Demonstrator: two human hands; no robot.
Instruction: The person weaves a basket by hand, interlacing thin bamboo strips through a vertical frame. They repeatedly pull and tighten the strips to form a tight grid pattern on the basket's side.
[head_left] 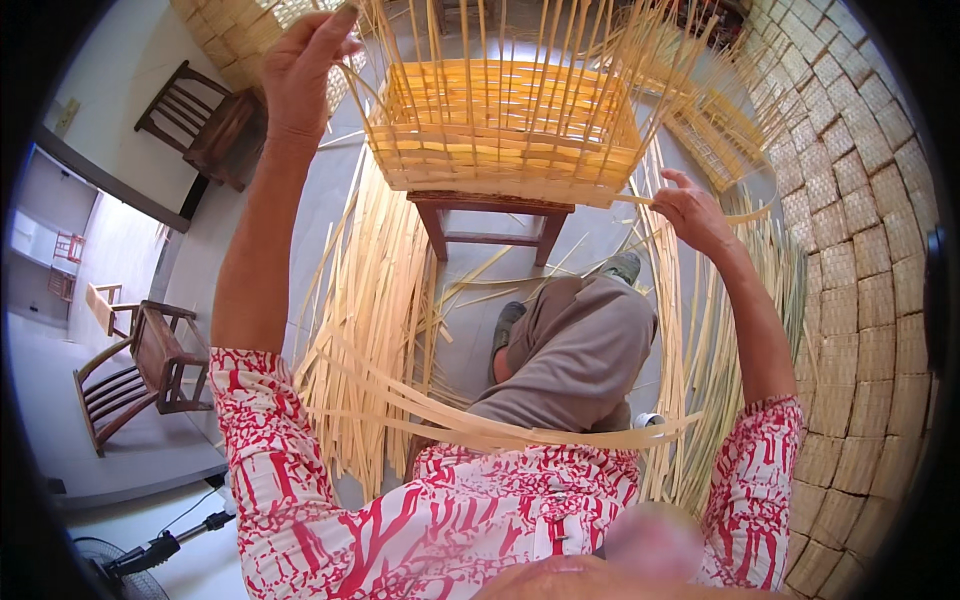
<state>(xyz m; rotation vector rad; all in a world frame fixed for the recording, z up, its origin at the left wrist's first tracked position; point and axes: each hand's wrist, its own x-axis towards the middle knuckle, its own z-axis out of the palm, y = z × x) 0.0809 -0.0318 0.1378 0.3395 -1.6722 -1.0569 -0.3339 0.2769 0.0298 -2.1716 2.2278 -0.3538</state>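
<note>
A rectangular woven basket (500,150) of yellow bamboo strips rests on a small wooden stool (490,205) in front of me. Tall upright stakes (545,50) rise from its walls. My left hand (303,75) is raised at the basket's upper left corner, fingers closed on a thin strip that slants down to the wall. Beside the lower right corner, my right hand (692,212) pinches a flat bamboo strip (630,200) coming off the basket's near edge. The strip's tail curves out past that hand. One long loose strip (480,425) bows across my lap.
Bundles of split bamboo (370,330) lie on the floor left of my legs, with more (740,330) on the right. Another unfinished basket (715,135) stands at the back right. Stacked woven panels (860,280) line the right side. Wooden chairs (160,350) and a fan (110,570) are left.
</note>
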